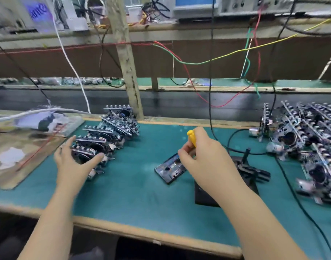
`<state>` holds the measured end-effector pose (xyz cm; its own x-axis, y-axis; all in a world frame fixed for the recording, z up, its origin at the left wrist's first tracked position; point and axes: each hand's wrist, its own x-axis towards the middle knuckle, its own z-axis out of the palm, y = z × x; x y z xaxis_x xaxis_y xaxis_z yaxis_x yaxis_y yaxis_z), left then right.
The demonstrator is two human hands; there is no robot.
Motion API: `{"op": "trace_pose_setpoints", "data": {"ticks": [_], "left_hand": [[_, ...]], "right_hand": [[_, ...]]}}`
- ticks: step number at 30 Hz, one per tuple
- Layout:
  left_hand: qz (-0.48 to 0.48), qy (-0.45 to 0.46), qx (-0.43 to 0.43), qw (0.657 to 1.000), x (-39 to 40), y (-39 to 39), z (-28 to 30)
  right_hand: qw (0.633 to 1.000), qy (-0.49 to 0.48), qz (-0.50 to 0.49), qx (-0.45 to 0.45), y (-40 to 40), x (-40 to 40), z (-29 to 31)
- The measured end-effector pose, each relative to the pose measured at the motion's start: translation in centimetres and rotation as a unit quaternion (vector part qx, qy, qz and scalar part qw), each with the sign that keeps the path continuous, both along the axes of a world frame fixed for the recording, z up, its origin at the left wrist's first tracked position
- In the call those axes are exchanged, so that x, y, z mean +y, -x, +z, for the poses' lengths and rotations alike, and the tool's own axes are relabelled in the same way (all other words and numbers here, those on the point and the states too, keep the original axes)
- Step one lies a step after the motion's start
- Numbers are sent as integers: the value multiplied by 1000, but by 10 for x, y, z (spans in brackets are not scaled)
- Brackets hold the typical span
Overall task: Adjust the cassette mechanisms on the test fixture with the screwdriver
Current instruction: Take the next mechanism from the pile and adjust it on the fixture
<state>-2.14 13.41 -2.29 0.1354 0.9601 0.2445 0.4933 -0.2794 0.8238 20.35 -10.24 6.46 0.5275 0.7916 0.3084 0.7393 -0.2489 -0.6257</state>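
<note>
Above the cassette [170,170], right grip [200,152] clamps the screwdriver [191,138]; left grip [74,160] spread over mechanisms [97,147]

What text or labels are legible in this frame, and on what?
None can be read for certain.
Blue glowing letters on the shelf sign: blurred, perhaps "ante", cut off.
Cassette on the mat: any print is too small to read.
Yellow screwdriver handle in the right hand: no marking visible.
</note>
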Motion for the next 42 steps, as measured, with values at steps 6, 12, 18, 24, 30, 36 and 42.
{"op": "trace_pose_setpoints", "data": {"ticks": [6, 12, 18, 24, 30, 36, 42], "left_hand": [[82, -149, -53, 984, -71, -30, 6], [-199, -283, -175, 922, -155, -87, 29], [-377, -277, -167, 868, -156, -130, 54], [-480, -92, 73, 870, -122, -149, 55], [-509, -35, 164, 844, -108, -175, 50], [-497, -9, 201, 844, -101, -191, 52], [-491, 5, 222, 842, -101, -197, 55]], "right_hand": [[994, -29, 38, 98, 17, 12, -1], [959, 76, 126, 240, 17, 5, 13], [983, 25, 62, 172, -36, -25, 33], [975, 205, 57, -61, -100, -48, 29], [963, 250, 76, -70, -123, -50, 0], [951, 291, 77, -67, -128, -46, -5], [948, 303, 73, -58, -143, -60, 3]]}}
